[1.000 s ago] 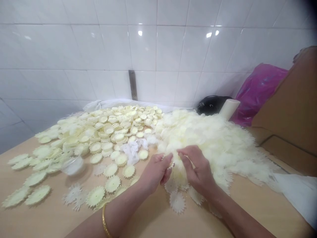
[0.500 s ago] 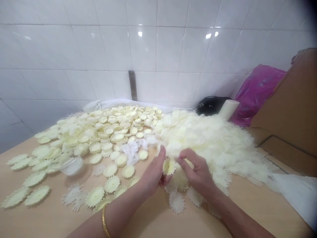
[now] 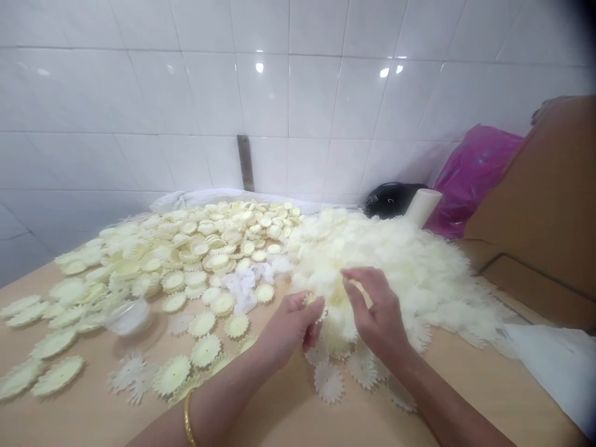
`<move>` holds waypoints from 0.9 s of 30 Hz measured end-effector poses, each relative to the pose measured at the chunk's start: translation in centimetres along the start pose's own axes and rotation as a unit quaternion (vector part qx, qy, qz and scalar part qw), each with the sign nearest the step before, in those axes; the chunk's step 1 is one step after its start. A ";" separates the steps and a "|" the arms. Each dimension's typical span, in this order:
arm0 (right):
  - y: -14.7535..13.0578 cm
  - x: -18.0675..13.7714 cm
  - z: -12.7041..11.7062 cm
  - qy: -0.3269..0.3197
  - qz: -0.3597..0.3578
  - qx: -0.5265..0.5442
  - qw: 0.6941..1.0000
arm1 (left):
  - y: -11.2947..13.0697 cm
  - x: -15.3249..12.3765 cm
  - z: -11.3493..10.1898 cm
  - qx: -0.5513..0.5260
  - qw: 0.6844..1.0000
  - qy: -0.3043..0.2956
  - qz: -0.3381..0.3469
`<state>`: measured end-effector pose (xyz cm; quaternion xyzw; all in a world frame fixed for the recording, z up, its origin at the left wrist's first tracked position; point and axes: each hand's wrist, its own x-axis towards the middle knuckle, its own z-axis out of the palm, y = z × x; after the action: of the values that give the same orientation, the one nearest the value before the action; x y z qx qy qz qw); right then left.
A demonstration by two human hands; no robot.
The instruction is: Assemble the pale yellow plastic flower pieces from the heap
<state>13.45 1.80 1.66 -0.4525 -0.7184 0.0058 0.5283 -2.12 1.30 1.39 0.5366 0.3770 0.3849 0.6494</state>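
My left hand [image 3: 291,323] is closed, its thumb pressed over a small pale yellow scalloped flower disc [image 3: 323,315]. The thumb covers most of that disc. To its right, my right hand [image 3: 379,310] hovers in front of a heap of thin, translucent toothed discs [image 3: 386,248]. Its thumb and index fingertips nearly meet; whatever they pinch, if anything, does not show against the pale heap. Below the hands, a few loose translucent discs [image 3: 328,381] lie on the wooden table [image 3: 274,416].
Many stacked yellow scalloped discs [image 3: 205,242] cover the table's left side. Nearby are a clear bowl [image 3: 128,318] and a crumpled white piece [image 3: 242,290]. At the right stand a white roll [image 3: 423,208], a black bag [image 3: 393,198], a pink bag [image 3: 475,174] and a cardboard box [image 3: 544,230].
My right hand has drawn away from the left, up and slightly right toward the translucent heap. My left thumb has folded down over the yellow disc.
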 end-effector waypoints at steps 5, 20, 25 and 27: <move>-1.3 -0.3 0.2 -0.145 0.023 0.095 0.985 | 0.1 0.1 0.0 -0.013 1.000 0.010 0.007; -2.1 -0.4 0.2 -0.209 0.091 0.142 0.963 | 0.7 -0.3 0.3 0.068 0.988 0.092 -0.100; -2.1 -0.4 0.3 -0.189 0.092 0.155 0.965 | 0.1 -0.4 0.6 0.113 0.990 0.071 -0.055; -1.9 -0.3 0.3 -0.176 0.099 0.146 0.968 | -0.2 -0.3 0.8 0.121 0.992 0.036 -0.029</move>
<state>11.96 0.61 2.18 -0.4311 -0.7435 0.2422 0.4502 -1.57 0.65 1.33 0.5858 0.4600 0.3363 0.5763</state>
